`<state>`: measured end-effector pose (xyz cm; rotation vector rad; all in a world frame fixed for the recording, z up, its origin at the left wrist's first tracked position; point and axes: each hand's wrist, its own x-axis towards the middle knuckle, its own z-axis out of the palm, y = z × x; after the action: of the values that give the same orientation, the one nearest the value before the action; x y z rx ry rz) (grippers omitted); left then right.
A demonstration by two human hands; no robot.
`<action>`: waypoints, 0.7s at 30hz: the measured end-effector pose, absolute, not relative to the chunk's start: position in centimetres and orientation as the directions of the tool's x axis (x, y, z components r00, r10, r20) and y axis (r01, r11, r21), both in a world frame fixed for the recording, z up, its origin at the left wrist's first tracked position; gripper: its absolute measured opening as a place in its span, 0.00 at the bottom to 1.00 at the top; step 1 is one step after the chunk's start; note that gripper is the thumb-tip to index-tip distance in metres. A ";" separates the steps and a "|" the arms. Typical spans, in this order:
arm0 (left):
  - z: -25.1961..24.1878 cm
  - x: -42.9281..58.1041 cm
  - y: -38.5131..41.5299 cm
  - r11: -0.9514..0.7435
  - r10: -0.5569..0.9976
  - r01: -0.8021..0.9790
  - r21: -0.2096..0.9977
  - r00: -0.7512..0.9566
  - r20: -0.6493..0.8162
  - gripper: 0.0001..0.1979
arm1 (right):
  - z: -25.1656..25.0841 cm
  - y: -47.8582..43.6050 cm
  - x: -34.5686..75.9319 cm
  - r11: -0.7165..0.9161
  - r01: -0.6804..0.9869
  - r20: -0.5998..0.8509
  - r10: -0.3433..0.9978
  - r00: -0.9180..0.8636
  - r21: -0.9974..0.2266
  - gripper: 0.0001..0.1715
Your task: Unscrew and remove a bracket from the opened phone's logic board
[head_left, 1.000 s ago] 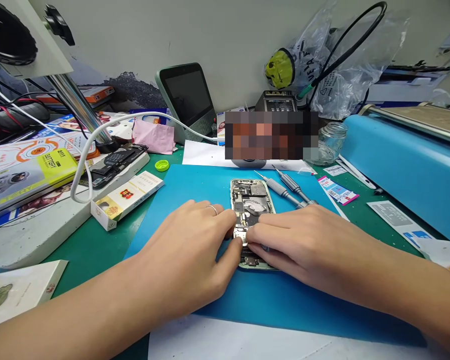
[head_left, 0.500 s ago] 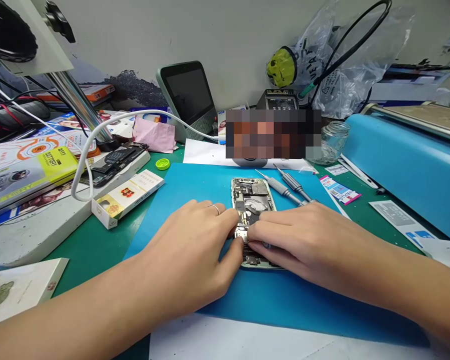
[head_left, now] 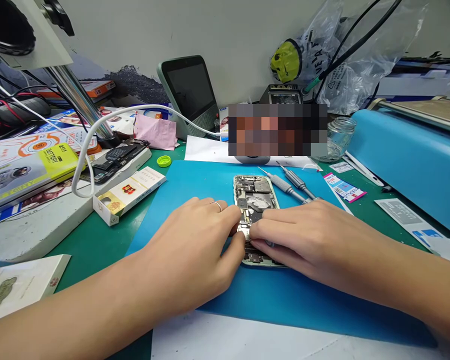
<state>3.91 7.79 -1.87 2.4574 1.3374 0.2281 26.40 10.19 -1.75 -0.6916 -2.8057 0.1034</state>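
An opened phone (head_left: 258,200) with its inner parts showing lies on the blue mat (head_left: 195,185). My left hand (head_left: 206,245) is at the phone's left edge, fingers curled, thumb and index fingertips close together over its lower part. From the right, my right hand (head_left: 296,237) rests over the lower half, its fingers bent and pressed together at a small metal part. Whatever sits between the fingertips of either hand is too small to make out. Two screwdrivers (head_left: 285,185) lie just beyond my right hand.
A cigarette-like box (head_left: 129,195), green cap (head_left: 164,161) and white cable (head_left: 83,155) are at the left. A smart display (head_left: 189,92) stands behind. At the right are a glass jar (head_left: 339,140), labels (head_left: 345,187) and a blue-covered machine (head_left: 408,170).
The whole view has shifted slightly, so things sit a little higher and to the right. Both hands keep nearly the same pose on the phone.
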 end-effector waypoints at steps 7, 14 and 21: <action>-1.8 3.9 7.6 -0.510 0.837 0.780 0.363 0.547 0.000 0.11 | -2.0 10.1 26.6 0.892 0.435 0.239 0.452 -0.859 -0.123 0.18; -1.9 4.0 7.7 -0.501 0.842 0.786 0.362 0.540 -0.009 0.11 | -1.8 10.2 26.7 0.896 0.435 0.218 0.443 -0.869 -0.089 0.18; -2.1 4.0 7.7 -0.486 0.850 0.789 0.377 0.527 -0.007 0.10 | -1.6 10.1 26.7 0.886 0.442 0.229 0.464 -0.856 -0.140 0.19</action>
<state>3.97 7.72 -2.06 2.4366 1.3585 0.2572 26.73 10.07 -1.60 -0.6843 -2.7978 0.1193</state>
